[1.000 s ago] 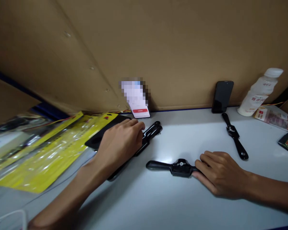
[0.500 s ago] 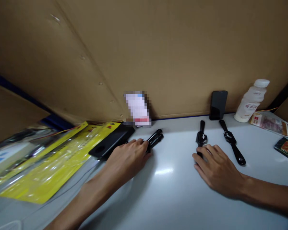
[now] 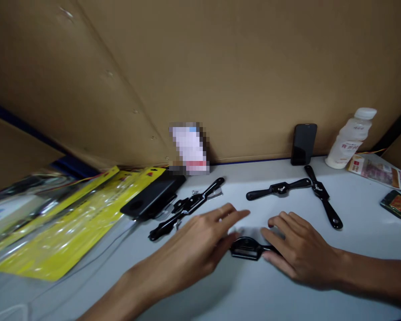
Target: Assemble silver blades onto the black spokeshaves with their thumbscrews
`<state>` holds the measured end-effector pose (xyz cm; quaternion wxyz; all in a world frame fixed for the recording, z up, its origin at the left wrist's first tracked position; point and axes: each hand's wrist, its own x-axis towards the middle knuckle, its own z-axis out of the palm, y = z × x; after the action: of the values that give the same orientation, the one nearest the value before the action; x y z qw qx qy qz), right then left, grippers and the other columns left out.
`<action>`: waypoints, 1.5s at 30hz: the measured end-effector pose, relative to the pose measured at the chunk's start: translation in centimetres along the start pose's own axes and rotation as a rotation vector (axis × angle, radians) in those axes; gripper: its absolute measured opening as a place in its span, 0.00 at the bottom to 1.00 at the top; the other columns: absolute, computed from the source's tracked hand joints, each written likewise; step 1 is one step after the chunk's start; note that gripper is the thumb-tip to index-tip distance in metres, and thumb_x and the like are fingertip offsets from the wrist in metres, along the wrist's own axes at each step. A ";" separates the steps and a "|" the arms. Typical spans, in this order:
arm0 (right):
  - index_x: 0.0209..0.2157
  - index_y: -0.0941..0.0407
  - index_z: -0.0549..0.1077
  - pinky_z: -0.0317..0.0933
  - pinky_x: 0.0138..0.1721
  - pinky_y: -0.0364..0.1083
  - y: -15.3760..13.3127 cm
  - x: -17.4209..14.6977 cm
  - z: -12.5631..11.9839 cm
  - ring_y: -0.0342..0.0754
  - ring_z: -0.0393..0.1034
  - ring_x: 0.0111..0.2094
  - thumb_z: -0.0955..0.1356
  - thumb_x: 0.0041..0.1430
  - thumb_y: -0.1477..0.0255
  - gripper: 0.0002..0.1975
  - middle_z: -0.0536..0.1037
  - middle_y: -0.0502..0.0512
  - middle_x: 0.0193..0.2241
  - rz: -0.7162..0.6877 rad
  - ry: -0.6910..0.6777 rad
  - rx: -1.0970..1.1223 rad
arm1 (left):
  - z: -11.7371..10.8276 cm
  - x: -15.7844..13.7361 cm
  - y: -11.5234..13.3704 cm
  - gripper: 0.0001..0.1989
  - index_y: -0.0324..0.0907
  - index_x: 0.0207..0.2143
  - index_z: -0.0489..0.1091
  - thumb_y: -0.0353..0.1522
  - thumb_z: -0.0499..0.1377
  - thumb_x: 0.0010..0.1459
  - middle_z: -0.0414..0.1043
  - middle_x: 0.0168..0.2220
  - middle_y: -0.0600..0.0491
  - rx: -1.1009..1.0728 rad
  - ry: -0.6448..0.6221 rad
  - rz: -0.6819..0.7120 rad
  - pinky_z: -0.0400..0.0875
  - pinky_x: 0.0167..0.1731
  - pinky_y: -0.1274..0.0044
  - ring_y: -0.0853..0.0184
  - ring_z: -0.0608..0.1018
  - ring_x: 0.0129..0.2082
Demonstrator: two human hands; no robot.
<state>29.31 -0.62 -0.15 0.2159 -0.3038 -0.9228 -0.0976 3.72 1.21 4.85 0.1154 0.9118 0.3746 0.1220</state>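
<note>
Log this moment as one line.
right hand: holds black tool frame by handle | left hand: at frame's other end, grip unclear | beyond: dark phone stood on end, white-capped bottle

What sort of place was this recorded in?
Probably a small workbench or desk booth: a pale tabletop against a brown panel, with several similar black two-handled tools lying out and yellow packaging at left.

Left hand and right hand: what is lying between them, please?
In the head view, a black tool lies between the left hand and the right hand, one handle in the right's grip. Whether the left touches it is unclear.
</note>
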 end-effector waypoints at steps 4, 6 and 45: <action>0.37 0.59 0.73 0.57 0.33 0.49 -0.2 -0.6 0.3 0.49 0.64 0.31 0.58 0.71 0.74 0.13 0.72 0.55 0.30 0.006 -0.065 0.029 | -0.6 0.2 -2.2 0.18 0.43 0.52 0.71 0.31 0.45 0.70 0.75 0.44 0.47 0.166 0.227 -0.096 0.73 0.35 0.75 0.64 0.80 0.37; 0.39 0.59 0.73 0.56 0.31 0.49 -0.2 -0.8 0.4 0.49 0.65 0.31 0.58 0.72 0.72 0.13 0.72 0.54 0.30 0.011 -0.081 0.043 | -0.9 0.4 -3.8 0.19 0.42 0.50 0.73 0.30 0.45 0.67 0.75 0.44 0.47 0.332 0.185 -0.184 0.72 0.32 0.73 0.60 0.79 0.38; 0.47 0.58 0.69 0.55 0.29 0.49 -0.2 -0.2 -0.2 0.50 0.71 0.32 0.64 0.67 0.66 0.12 0.76 0.56 0.38 0.299 -0.327 0.181 | 2.2 0.8 -7.4 0.19 0.38 0.53 0.71 0.33 0.46 0.68 0.73 0.49 0.39 0.355 0.040 -0.161 0.76 0.44 0.60 0.51 0.77 0.46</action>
<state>29.39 -0.88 -0.07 0.1018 -0.4281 -0.8953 0.0693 0.15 6.60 0.61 -0.0451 0.8823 0.4642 0.0628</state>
